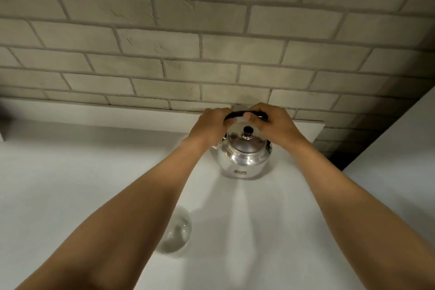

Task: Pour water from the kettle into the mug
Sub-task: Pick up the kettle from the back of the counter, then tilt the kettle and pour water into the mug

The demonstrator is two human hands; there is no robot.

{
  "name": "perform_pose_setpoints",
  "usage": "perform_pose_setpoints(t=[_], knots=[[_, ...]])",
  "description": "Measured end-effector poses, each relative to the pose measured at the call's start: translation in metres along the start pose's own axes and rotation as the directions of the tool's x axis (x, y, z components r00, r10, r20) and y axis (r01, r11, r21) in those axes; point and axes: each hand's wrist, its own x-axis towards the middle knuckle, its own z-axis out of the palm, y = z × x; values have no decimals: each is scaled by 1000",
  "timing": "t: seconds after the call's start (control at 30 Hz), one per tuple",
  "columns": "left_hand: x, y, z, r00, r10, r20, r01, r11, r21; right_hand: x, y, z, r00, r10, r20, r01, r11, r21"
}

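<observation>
A shiny steel kettle [243, 158] with a black-knobbed lid stands on the white counter [70, 183] near the back wall. Its black arched handle [237, 114] is up, and both hands grip it: my left hand [209, 127] on its left end, my right hand [270, 125] on its right end. A clear glass mug [175, 233] stands nearer to me, left of centre, partly hidden behind my left forearm. The kettle's spout is hidden behind my left hand.
A grey brick wall [211, 42] rises right behind the kettle, with a low white ledge [117, 115] along its foot. A white raised surface [404, 143] borders the counter on the right.
</observation>
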Motion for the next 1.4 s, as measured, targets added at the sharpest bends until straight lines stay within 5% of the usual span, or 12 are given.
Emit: perform_pose_setpoints(t=[0.13, 0.3, 0.57, 0.93, 1.4], knots=[[-39, 32, -19, 998, 49, -48, -49, 999, -6, -33, -26, -22, 999, -16, -40, 16, 1000, -2], [-125, 54, -27, 928, 203, -311, -214, 977, 0, -77, -55, -42, 993, -46, -109, 47, 999, 3], [-230, 44, 24, 943, 236, -235, -219, 971, 97, -138, -82, -51, 982, -118, -150, 122, 992, 18], [-279, 40, 68, 995, 73, -67, -80, 989, -122, -185, -97, -37, 989, -123, -79, 124, 992, 5], [-298, 35, 72, 995, 11, -98, -45, 936, -350, -190, -138, -27, 988, -150, 19, 151, 976, -157]])
